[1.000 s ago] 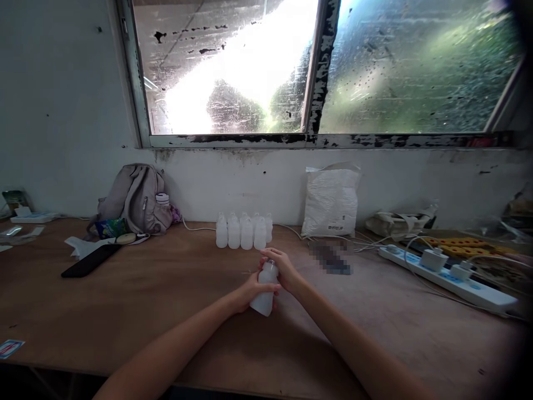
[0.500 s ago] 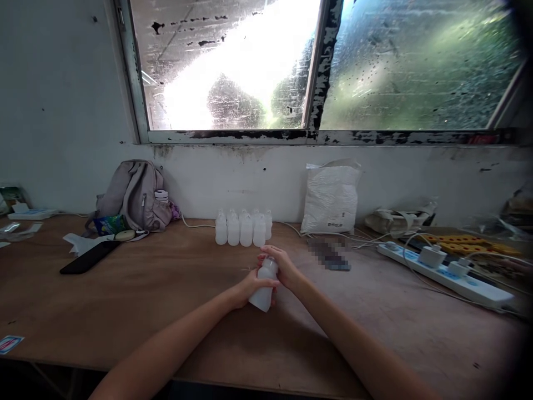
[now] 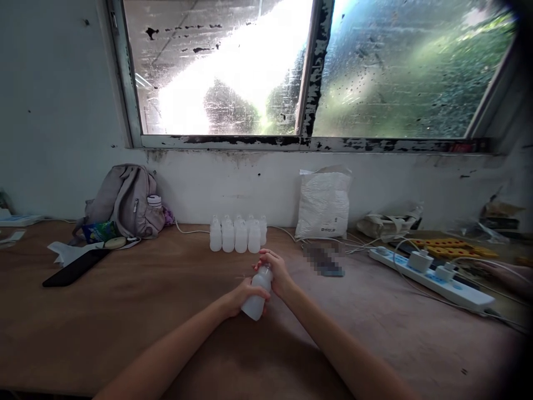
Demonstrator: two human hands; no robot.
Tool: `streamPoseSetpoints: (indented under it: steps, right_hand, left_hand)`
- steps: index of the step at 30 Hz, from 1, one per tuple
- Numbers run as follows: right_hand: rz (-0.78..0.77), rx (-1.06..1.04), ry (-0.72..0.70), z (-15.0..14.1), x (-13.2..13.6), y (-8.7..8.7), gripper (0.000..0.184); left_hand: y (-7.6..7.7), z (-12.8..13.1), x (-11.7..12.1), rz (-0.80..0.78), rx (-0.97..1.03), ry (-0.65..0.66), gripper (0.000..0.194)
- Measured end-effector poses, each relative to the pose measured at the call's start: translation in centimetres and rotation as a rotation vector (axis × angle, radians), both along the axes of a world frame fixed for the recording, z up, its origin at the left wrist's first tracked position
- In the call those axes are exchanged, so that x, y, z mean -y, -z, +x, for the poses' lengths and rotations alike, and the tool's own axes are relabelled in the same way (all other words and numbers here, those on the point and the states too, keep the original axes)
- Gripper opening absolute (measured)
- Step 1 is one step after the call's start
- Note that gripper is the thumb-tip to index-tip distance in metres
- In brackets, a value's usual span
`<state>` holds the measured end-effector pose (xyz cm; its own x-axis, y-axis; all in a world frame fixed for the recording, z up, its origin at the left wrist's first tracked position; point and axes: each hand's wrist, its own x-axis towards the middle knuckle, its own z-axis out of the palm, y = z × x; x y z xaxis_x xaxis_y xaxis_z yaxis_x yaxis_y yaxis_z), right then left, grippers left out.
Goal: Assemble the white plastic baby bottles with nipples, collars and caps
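A translucent white plastic bottle [image 3: 254,306] is tilted above the table, its top leaning away to the right. My left hand [image 3: 241,295] wraps round its body, thumb across the front. At the neck, my right hand [image 3: 272,271] is closed round the top of the bottle; its fingers partly cover the neck, so I cannot make out whether a cap is there. Just beyond my hands, several similar white bottles [image 3: 240,236] stand upright in a tight group near the wall.
A grey backpack [image 3: 125,203] and a black phone-like slab [image 3: 77,268] lie left on the wooden table [image 3: 137,300]. A white plastic package [image 3: 323,204] leans on the wall. Rightward are a power strip [image 3: 433,280], cables, yellow trays [image 3: 453,248] and another person's hand [image 3: 499,275].
The view has shifted a little to the right and up. Both hands keep hold of the bottle, which tilts slightly more. Another person's hand has appeared at the right edge.
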<state>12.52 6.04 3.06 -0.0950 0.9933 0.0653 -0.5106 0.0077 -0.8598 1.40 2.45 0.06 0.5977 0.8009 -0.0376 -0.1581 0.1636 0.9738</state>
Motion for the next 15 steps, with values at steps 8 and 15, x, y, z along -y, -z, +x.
streamPoseSetpoints:
  steps: [8,15]
  right_hand:
    - [0.011,-0.040,0.134,-0.2,-0.2,0.3,0.016]
    - [0.022,-0.005,0.011,0.7,-0.4,-0.7,0.016]
  left_hand:
    - [-0.6,0.0,0.1,-0.030,0.005,0.014,0.020]
    - [-1.1,0.3,0.0,-0.060,0.029,0.006,0.018]
